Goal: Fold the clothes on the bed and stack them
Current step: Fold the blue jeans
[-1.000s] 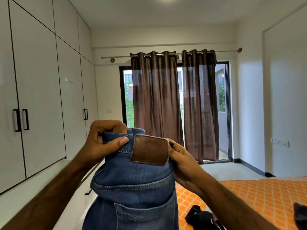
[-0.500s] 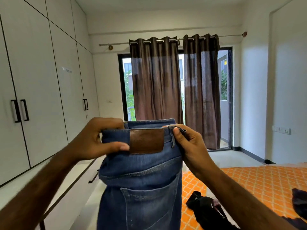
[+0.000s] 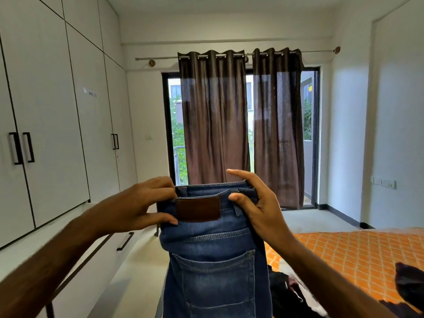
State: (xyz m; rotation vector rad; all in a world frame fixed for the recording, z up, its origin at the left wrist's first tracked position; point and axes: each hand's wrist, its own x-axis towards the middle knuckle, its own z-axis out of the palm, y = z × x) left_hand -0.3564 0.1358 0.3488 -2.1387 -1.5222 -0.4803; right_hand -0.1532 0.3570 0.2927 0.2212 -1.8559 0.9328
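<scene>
Denim, mid-blue: pair of jeans (image 3: 213, 260) held up in the air at chest height, waistband uppermost with a brown leather patch (image 3: 198, 208), legs hanging straight down out of view. Long axis vertical. Left hand (image 3: 137, 207) pinches the waistband's left edge; right hand (image 3: 257, 207) grips the right edge, forefinger extended. Both hands level, equally near. Bed with orange lattice-print sheet (image 3: 358, 255) lies lower right, dark crumpled garments (image 3: 284, 292) on it. Likely next: lay the jeans rightward onto the bed.
</scene>
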